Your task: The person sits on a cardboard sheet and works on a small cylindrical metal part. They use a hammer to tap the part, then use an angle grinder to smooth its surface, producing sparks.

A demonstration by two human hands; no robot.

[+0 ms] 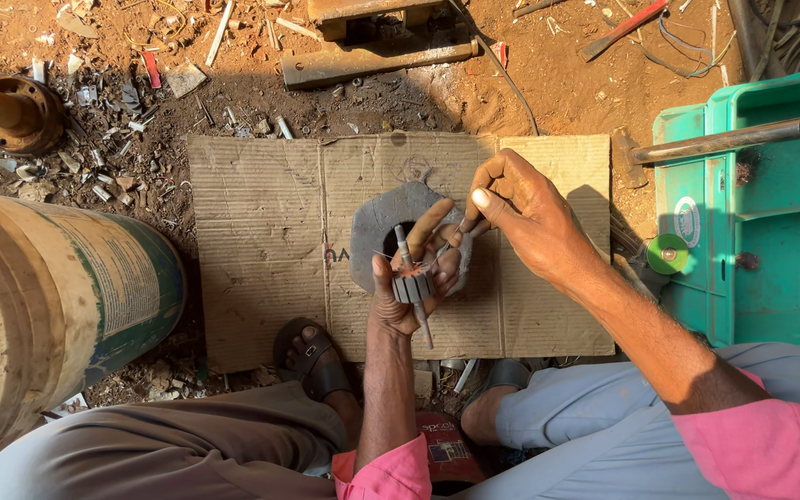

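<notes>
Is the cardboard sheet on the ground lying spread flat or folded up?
Spread flat. The cardboard sheet lies open on the dirt with its creases unfolded, under the grey plate and both hands.

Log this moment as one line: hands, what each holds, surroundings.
left hand: holds small motor armature by its shaft | right hand: fingertips pinch at armature top | under: grey metal plate on cardboard sheet | right: green crate

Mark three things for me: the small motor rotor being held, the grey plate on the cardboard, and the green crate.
small motor rotor [412, 287], head view, on its ribbed core in the left hand.
grey plate [377, 227], head view, on its bare upper left face.
green crate [784, 268], head view, on its inner floor.
</notes>
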